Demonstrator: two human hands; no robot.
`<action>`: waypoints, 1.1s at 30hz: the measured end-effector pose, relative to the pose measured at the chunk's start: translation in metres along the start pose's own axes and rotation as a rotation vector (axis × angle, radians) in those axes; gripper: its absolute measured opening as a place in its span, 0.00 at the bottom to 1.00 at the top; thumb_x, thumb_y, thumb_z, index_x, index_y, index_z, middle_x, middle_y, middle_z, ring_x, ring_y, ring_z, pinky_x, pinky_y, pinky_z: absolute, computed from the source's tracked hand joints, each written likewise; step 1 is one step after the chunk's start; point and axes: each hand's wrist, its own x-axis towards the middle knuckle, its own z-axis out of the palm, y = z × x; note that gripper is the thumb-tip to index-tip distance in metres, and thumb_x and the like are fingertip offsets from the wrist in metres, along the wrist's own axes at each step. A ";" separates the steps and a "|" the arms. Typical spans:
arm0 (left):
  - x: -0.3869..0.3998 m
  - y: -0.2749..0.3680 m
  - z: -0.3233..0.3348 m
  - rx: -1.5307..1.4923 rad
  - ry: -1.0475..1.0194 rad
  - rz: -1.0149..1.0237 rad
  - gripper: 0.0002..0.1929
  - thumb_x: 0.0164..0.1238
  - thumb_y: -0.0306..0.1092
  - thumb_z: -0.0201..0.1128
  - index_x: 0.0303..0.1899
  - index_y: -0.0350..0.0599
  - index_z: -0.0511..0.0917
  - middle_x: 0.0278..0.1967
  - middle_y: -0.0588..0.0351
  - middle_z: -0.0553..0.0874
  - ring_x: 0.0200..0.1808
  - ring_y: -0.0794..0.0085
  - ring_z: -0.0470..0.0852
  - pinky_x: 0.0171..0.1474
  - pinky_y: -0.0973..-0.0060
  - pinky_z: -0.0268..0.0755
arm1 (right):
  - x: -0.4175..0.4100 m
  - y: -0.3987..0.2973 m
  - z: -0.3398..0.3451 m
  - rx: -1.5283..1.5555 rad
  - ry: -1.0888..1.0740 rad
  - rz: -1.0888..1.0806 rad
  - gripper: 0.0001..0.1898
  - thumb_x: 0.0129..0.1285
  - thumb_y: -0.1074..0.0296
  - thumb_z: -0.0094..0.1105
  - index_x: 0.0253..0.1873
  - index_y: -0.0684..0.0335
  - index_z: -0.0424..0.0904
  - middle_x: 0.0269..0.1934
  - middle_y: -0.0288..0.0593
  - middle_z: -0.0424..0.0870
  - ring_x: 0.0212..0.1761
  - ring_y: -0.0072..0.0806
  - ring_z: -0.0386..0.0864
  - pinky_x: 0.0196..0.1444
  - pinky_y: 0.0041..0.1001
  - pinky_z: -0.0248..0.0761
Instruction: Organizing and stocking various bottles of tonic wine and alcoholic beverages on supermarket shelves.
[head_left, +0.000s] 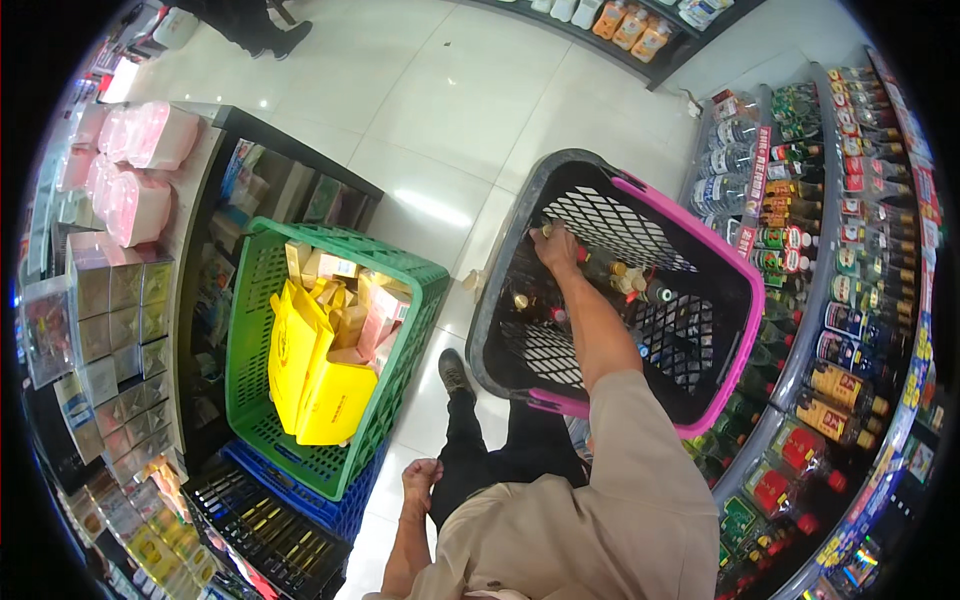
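My right hand (555, 249) reaches down into a deep black plastic shopping basket (519, 187) with a pink handle (739, 300). Its fingers are around the top of a dark bottle with a gold-coloured cap (547, 227); most of that bottle is hidden. Several other bottles lie or stand in the basket, among them a clear bottle with a gold cap (617, 268) and a dark one with a pale cap (664, 295). Beside my thigh hangs my left hand (422, 477), its fingers curled and nothing visible in it.
To the left, a green plastic basket (439, 300) holds yellow bags (300, 360) and boxes (382, 322). It rests on a blue basket (296, 495). Shelves of bottled drinks (787, 255) curve along the right. Pink-and-white containers (161, 135) top the left display. Another person's shoe (292, 39) shows far back.
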 end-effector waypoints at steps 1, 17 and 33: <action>0.001 -0.004 -0.002 -0.006 0.013 -0.002 0.07 0.59 0.31 0.64 0.35 0.38 0.77 0.30 0.52 0.83 0.30 0.68 0.81 0.37 0.73 0.76 | -0.001 -0.007 -0.002 0.003 -0.013 -0.006 0.27 0.56 0.52 0.64 0.51 0.70 0.71 0.41 0.66 0.80 0.48 0.59 0.77 0.52 0.46 0.69; -0.008 0.056 0.014 0.097 -0.133 0.157 0.04 0.61 0.31 0.64 0.32 0.41 0.80 0.32 0.55 0.85 0.35 0.73 0.82 0.42 0.75 0.76 | -0.060 -0.027 -0.134 -0.132 -0.006 -0.286 0.15 0.56 0.65 0.58 0.44 0.69 0.78 0.33 0.63 0.81 0.39 0.57 0.79 0.44 0.44 0.72; -0.191 0.233 0.176 0.461 -1.388 0.857 0.42 0.49 0.32 0.73 0.67 0.42 0.59 0.68 0.48 0.61 0.69 0.60 0.60 0.66 0.62 0.61 | -0.459 -0.115 -0.420 0.016 0.323 -0.585 0.13 0.55 0.69 0.62 0.45 0.63 0.77 0.28 0.44 0.81 0.25 0.32 0.81 0.29 0.28 0.71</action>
